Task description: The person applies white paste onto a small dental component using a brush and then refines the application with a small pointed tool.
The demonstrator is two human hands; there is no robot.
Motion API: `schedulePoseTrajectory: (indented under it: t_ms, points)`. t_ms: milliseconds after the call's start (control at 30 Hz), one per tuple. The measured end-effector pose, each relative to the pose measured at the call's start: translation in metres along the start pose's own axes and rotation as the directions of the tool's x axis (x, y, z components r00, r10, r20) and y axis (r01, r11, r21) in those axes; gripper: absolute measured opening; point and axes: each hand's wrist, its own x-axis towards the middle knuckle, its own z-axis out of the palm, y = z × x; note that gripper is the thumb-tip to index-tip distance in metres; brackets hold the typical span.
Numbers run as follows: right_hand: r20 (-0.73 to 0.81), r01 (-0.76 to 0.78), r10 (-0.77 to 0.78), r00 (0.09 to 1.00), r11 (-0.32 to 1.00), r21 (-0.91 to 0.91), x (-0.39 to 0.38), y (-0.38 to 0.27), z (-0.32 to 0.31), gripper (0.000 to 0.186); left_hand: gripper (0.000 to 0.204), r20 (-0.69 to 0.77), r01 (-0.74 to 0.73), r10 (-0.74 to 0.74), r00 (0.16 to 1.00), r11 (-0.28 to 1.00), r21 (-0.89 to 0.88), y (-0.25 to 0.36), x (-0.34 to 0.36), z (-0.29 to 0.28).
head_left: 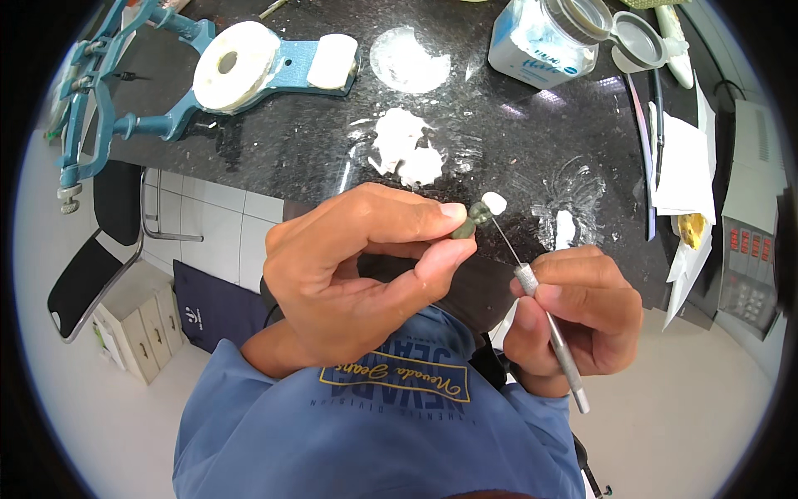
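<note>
Between the thumb and fingertips of my left hand is a small dark-green piece, perhaps wax, with a white tooth-shaped cap at its far end. My right hand grips a slim dental hand tool with a silver knurled handle, held like a pen. Its thin tip points up and left and reaches the edge of the green piece near the white cap; whether it touches cannot be told. Both hands are over the near edge of a dark speckled worktop.
A blue articulator with white plaster stands at the back left. White powder heaps lie beyond my hands. An open white jar is at the back right, near long tools, papers and a grey device.
</note>
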Motion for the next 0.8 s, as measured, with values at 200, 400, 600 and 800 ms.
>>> schedulePoseTrajectory:
  t_ms: [200, 400, 600, 800]
  points:
    - [0.030, -0.037, 0.037, 0.999, 0.999, -0.010, 0.0005, -0.0013, -0.0018, 0.033, 0.026, 0.008, -0.006, 0.006, 1.000, 1.000, 0.006, -0.0011, -0.0003, -0.0006]
    - [0.039, -0.061, 0.062, 0.997, 0.998, -0.020, 0.0025, -0.0036, -0.0018, 0.031, 0.026, 0.011, -0.019, 0.019, 1.000, 1.000, 0.000, -0.0028, -0.0007, -0.0007]
    - [0.030, -0.083, 0.084, 0.996, 0.996, -0.041, 0.0024, -0.0058, -0.0008, 0.030, 0.026, 0.022, -0.028, 0.029, 0.999, 1.000, -0.009, -0.0033, -0.0009, -0.0019]
    - [0.038, -0.089, 0.091, 0.995, 0.995, -0.049, 0.0024, -0.0060, -0.0021, 0.030, 0.026, 0.024, -0.037, 0.037, 0.999, 0.999, -0.005, -0.0041, -0.0006, -0.0022]
